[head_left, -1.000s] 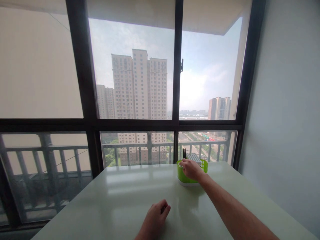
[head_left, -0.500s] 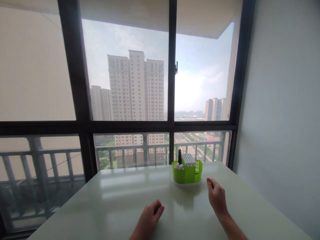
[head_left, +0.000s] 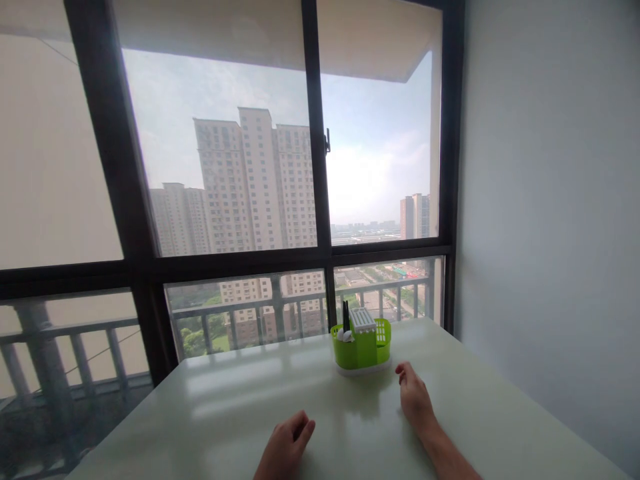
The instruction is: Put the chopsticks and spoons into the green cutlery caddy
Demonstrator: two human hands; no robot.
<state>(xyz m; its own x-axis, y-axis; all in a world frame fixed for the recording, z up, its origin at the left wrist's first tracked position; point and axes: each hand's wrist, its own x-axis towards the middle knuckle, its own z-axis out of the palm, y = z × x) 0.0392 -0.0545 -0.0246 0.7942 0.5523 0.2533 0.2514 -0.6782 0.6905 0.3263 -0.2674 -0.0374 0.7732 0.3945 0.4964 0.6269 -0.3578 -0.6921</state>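
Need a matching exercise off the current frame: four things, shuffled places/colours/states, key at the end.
1. left hand
2. sticks
3. caddy
4. right hand

A. bright green with a white base
B. the hand nearer the caddy, toward the wall side
C. dark, standing up at the caddy's left end as pictured
D. the hand farther from the caddy

Pairs: 1-D, 2-C, 3-A, 4-B

The tabletop [head_left: 220, 400] lies open between the left hand [head_left: 285, 443] and the right hand [head_left: 414, 393], and ahead of the left hand toward the window frame [head_left: 240, 261]. Just ahead-left of the right hand, the green basket [head_left: 361, 355] blocks passage, dark sticks [head_left: 345, 315] poking above its rim.
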